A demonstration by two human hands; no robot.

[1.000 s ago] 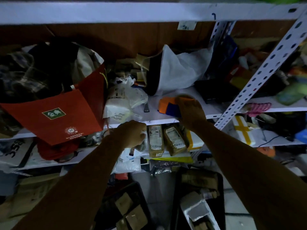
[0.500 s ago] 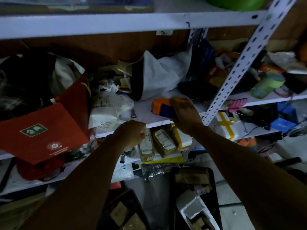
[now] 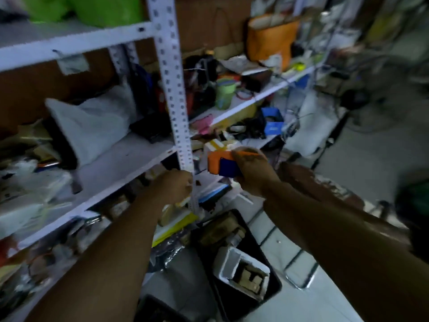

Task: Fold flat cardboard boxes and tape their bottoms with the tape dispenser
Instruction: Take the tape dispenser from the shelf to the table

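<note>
My right hand (image 3: pixel 251 173) grips an orange and blue tape dispenser (image 3: pixel 220 164), held in the air off the shelf, just right of the white perforated shelf post (image 3: pixel 173 89). My left hand (image 3: pixel 175 185) is curled into a fist beside that post, at the edge of the middle shelf; whether it holds anything is hidden. No cardboard box is clearly in view. The picture is blurred by motion.
White metal shelves (image 3: pixel 116 168) are crammed with bags, a white sack (image 3: pixel 92 126), a green cup (image 3: pixel 224 94) and an orange bag (image 3: pixel 270 40). Black trays (image 3: pixel 274 282) with packets lie on the tiled floor below my arms. Open floor lies to the right.
My right hand has lifted the tape dispenser off the middle shelf and drawn it right, past the post. The view has swung to the right. My left hand stays curled near the shelf edge.
</note>
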